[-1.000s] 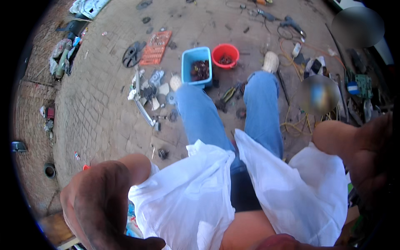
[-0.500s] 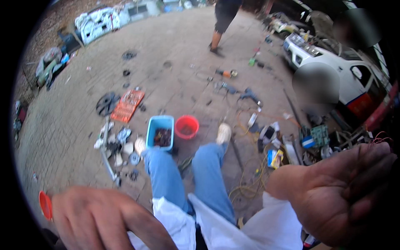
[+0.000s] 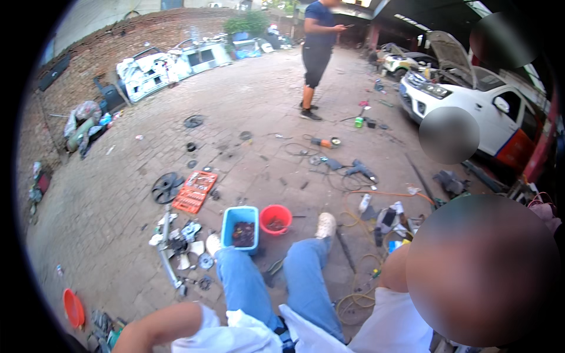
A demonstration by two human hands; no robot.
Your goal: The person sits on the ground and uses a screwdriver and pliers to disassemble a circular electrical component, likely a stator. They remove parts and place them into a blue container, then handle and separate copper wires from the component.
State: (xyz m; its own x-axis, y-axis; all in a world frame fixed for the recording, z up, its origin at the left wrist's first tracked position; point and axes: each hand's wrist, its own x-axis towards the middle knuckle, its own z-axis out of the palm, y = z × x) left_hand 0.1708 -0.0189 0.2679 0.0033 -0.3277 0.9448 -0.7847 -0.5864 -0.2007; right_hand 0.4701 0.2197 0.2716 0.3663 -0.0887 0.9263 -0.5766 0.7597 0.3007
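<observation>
My left arm (image 3: 162,325) bends out of the white sleeve at the lower left and leaves through the bottom edge; its hand is outside the picture. On the right, my right arm (image 3: 395,273) rises from the other sleeve, and a large blurred patch hides its hand. Between my blue-jeaned legs and pale shoes stand a light blue tub (image 3: 240,215) with dark small pieces inside and a red bucket (image 3: 276,230) with a little dark matter in it. Pliers (image 3: 275,266) lie on the paving between my knees.
Left of the tub lie an orange tool case (image 3: 195,191), a black fan (image 3: 168,187) and loose parts. An angle grinder (image 3: 322,142), a heat-gun-shaped power tool (image 3: 360,170) and cables (image 3: 353,303) lie ahead and right. A person (image 3: 318,53) stands beyond, near a white car (image 3: 465,97) with raised hood.
My view has tilted up, showing more of the yard. My left hand has dropped out of the picture; my right hand, earlier raised with curled fingers, is now hidden by blur.
</observation>
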